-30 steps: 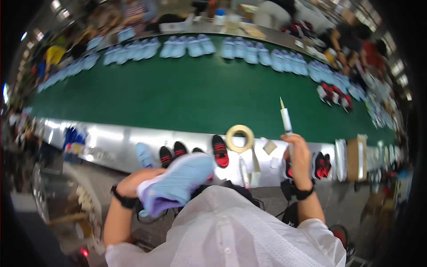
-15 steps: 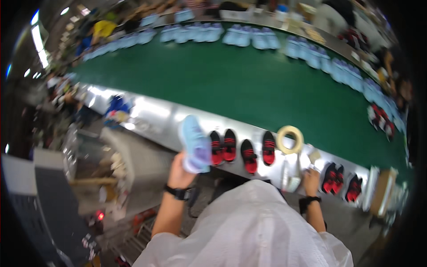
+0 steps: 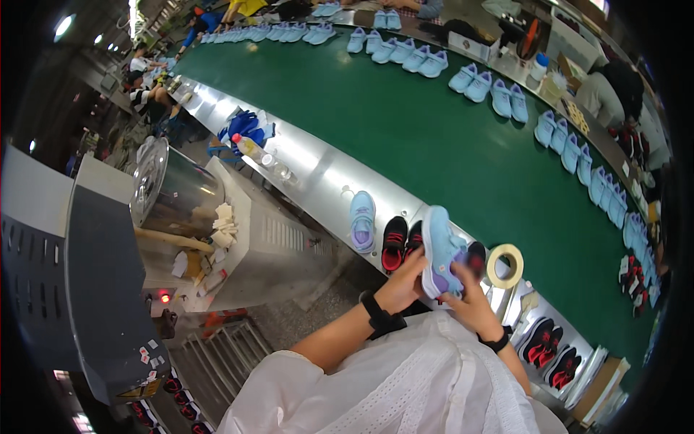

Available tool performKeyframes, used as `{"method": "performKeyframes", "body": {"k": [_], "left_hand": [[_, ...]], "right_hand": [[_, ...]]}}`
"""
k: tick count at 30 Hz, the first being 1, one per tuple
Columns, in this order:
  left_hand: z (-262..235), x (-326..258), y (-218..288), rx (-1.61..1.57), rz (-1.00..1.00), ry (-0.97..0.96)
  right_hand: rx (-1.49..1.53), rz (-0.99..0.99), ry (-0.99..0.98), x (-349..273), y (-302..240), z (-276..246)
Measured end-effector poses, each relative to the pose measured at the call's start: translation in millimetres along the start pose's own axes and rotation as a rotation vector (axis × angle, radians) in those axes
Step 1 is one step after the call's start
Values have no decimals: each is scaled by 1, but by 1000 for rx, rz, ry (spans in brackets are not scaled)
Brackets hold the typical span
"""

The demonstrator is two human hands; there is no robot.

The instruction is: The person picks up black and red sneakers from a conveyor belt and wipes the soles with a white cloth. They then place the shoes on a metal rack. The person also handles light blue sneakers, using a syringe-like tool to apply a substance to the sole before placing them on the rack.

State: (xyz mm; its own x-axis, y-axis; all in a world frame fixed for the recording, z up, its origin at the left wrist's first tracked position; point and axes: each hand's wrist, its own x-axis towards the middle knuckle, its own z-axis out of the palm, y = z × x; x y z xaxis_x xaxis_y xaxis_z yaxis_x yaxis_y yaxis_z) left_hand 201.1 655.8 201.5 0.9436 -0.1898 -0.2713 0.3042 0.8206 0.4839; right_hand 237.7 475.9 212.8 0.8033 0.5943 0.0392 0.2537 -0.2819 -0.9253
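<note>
My left hand (image 3: 402,285) and my right hand (image 3: 470,300) both hold a light blue child's shoe (image 3: 439,249) with purple trim, raised above the steel ledge. A second light blue shoe (image 3: 362,219) lies on the steel ledge (image 3: 318,184) to the left. Black and red shoes (image 3: 394,242) stand on the ledge just behind the held shoe. A roll of tape (image 3: 504,265) stands on the ledge to the right of my hands.
A green conveyor belt (image 3: 448,137) runs beyond the ledge, with several light blue shoes (image 3: 477,81) along its far side. More black and red shoes (image 3: 547,351) sit lower right. A grey machine with a steel drum (image 3: 173,192) stands left. Other people work far left.
My view swung left. My left hand brought the blue shoe from the ledge's left back toward the middle, and my right hand rose from the ledge to grip it too.
</note>
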Motion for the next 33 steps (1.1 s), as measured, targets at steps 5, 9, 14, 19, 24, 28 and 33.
{"method": "performKeyframes", "body": {"k": [5, 9, 14, 19, 24, 28, 33], "left_hand": [[-95, 3, 25, 869, 223, 271], [-171, 0, 30, 1867, 301, 725], [-225, 21, 65, 2049, 160, 597], [-250, 21, 135, 2226, 203, 606], [-241, 13, 157, 2139, 468, 695], [-188, 9, 89, 1834, 645, 723], [-184, 13, -28, 1431, 207, 663]], "right_hand": [[-136, 76, -210, 36, 8, 11], [-420, -57, -181, 90, 26, 37], [-620, -174, -175, 167, 50, 92], [-828, -161, -276, 226, 69, 167], [-507, -133, -406, 222, 69, 202], [-306, -252, -207, 175, 64, 129], [-579, 455, -212, 85, 88, 53]]}}
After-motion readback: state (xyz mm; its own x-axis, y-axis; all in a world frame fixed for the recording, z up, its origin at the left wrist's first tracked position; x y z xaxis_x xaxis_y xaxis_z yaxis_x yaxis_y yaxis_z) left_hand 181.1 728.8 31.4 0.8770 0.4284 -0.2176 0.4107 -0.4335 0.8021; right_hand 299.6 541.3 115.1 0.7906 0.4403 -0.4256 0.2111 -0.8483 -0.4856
